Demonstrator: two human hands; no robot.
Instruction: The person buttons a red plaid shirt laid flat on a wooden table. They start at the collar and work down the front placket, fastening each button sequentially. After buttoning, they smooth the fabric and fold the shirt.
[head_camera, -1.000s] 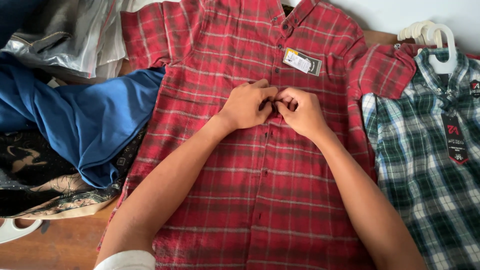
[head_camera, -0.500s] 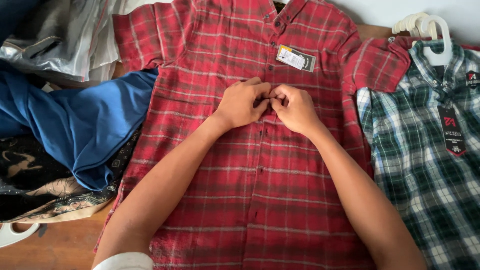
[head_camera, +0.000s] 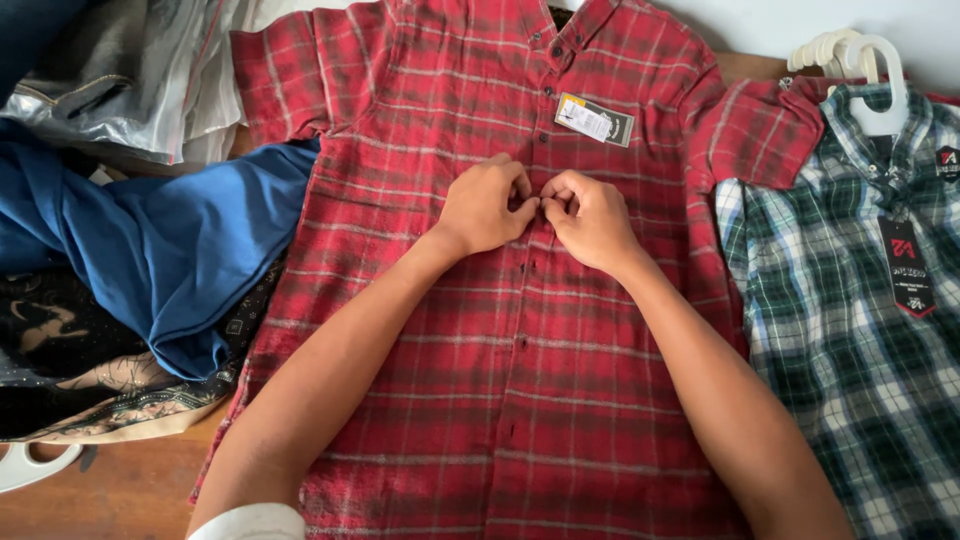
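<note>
Lay flat on the wooden tabletop (head_camera: 120, 495), the red plaid shirt (head_camera: 520, 400), so left hand (head_camera: 482, 207) and right hand (head_camera: 592, 218) met at its placket, fingers pinched closed on the cloth around a button.

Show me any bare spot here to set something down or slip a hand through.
Bare wood shows at the bottom left, between the black patterned cloth and the red shirt, and in a thin strip at top right beside the white hangers. Everywhere else is crowded: blue cloth, green shirt, both hands mid-shirt.
</note>
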